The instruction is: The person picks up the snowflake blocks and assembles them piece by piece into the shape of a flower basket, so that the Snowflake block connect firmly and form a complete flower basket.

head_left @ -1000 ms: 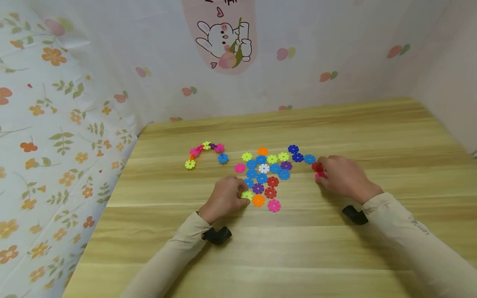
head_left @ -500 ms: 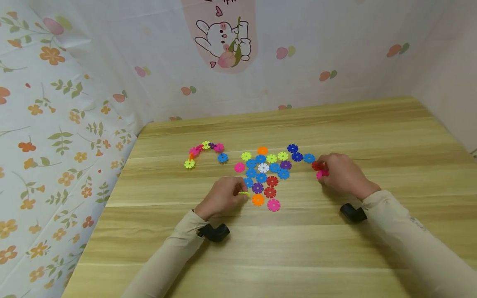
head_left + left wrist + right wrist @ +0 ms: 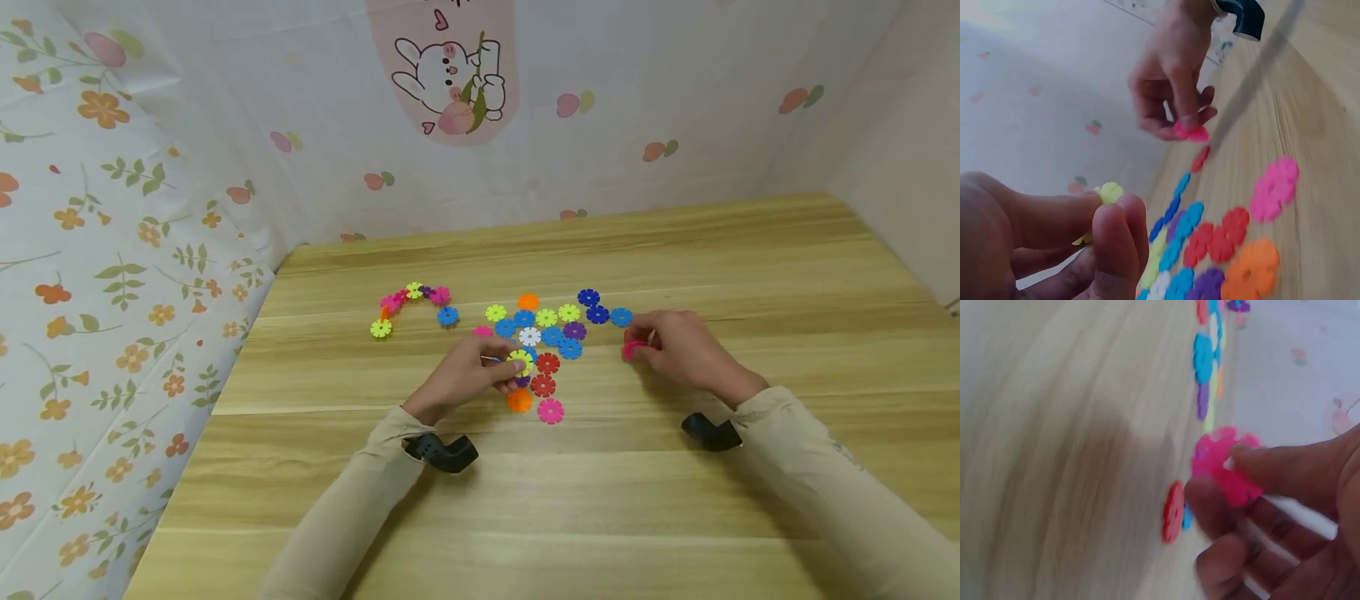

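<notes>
My left hand (image 3: 467, 373) pinches a yellow snowflake disc (image 3: 520, 362) between thumb and fingers, raised over the left side of the disc cluster. In the left wrist view the yellow disc (image 3: 1110, 192) shows only partly between the fingertips. Right of the cluster, my right hand (image 3: 682, 348) holds a pink snowflake disc (image 3: 632, 350). The right wrist view shows this pink disc (image 3: 1229, 465) clear of the table, gripped by thumb and fingers. A red disc (image 3: 1174, 512) lies on the table beneath it, and the right hand hides it in the head view.
Loose discs lie flat in the middle, among them a white one (image 3: 529, 337), an orange one (image 3: 519, 402) and a pink one (image 3: 551, 411). Dark blue discs (image 3: 597, 314) lie to the right. A joined arc of discs (image 3: 415, 291) stands at the back left, before a patterned curtain (image 3: 315, 125).
My left hand has picked up the yellow disc from the table and moved it up and right. The right hand has lifted the pink disc and shifted slightly left.
</notes>
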Demonstrator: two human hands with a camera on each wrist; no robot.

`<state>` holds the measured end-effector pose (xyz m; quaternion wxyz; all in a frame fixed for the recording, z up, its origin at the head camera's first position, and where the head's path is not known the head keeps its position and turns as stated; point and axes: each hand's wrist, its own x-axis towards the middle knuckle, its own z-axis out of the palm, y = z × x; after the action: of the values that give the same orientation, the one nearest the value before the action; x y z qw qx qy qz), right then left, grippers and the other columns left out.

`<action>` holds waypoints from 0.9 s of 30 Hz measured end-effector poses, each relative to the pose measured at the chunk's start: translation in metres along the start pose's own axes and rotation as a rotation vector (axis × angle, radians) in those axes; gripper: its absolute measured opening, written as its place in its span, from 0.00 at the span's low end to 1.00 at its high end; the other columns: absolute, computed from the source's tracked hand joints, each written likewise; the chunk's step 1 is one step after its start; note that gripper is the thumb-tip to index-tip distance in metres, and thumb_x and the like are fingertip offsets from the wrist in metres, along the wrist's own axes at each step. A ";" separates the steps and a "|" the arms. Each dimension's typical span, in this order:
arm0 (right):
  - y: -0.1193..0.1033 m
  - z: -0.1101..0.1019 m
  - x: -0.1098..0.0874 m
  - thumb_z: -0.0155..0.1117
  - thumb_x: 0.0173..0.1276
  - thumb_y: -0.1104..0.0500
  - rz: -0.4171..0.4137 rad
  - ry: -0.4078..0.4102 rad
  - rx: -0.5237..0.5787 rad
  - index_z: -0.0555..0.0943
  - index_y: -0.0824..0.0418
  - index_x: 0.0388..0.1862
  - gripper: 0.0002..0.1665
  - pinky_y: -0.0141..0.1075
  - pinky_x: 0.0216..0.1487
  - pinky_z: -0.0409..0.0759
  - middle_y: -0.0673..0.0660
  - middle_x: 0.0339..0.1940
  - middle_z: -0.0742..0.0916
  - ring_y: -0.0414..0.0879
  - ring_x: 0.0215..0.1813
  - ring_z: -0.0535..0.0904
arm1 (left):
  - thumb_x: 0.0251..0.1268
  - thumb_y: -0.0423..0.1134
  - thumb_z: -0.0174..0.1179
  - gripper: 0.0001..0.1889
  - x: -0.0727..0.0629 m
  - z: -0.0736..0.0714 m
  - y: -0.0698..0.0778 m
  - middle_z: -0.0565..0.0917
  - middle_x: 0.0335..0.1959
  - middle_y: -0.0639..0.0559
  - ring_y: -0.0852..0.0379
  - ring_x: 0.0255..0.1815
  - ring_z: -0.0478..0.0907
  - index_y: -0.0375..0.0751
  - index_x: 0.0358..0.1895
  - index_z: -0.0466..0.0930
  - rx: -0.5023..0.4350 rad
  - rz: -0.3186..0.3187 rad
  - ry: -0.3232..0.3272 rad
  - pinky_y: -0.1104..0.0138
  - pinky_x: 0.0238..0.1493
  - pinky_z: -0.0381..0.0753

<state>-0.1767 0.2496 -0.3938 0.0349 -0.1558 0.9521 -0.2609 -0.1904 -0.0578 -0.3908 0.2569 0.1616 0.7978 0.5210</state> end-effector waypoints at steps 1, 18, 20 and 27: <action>-0.003 0.001 0.000 0.69 0.67 0.63 -0.022 0.008 0.023 0.85 0.61 0.36 0.02 0.33 0.29 0.74 0.53 0.28 0.87 0.41 0.27 0.77 | 0.74 0.34 0.58 0.11 0.002 0.002 0.002 0.86 0.38 0.36 0.47 0.34 0.86 0.32 0.53 0.82 -0.015 0.010 -0.006 0.61 0.43 0.89; -0.053 0.018 0.003 0.68 0.66 0.69 -0.319 0.291 0.298 0.84 0.58 0.38 0.07 0.28 0.19 0.71 0.49 0.24 0.86 0.33 0.21 0.76 | 0.76 0.41 0.56 0.12 0.014 0.015 0.020 0.86 0.29 0.43 0.53 0.26 0.77 0.39 0.53 0.78 -0.221 -0.010 0.045 0.66 0.32 0.78; -0.057 0.020 0.006 0.68 0.65 0.70 -0.333 0.324 0.319 0.85 0.59 0.38 0.07 0.28 0.19 0.72 0.49 0.26 0.87 0.33 0.21 0.76 | 0.76 0.41 0.56 0.12 0.014 0.016 0.022 0.85 0.29 0.41 0.54 0.24 0.76 0.38 0.53 0.78 -0.270 -0.001 0.062 0.67 0.31 0.78; -0.067 0.027 0.011 0.70 0.64 0.70 -0.349 0.436 0.379 0.86 0.63 0.36 0.05 0.26 0.19 0.72 0.53 0.24 0.87 0.40 0.18 0.77 | 0.78 0.37 0.53 0.11 0.014 0.020 0.029 0.81 0.23 0.51 0.57 0.21 0.73 0.33 0.52 0.78 -0.316 0.049 0.086 0.69 0.29 0.78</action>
<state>-0.1649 0.1783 -0.3828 -0.1862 -0.2477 0.8307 -0.4626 -0.1907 -0.0233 -0.3743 0.2319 0.1159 0.7120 0.6526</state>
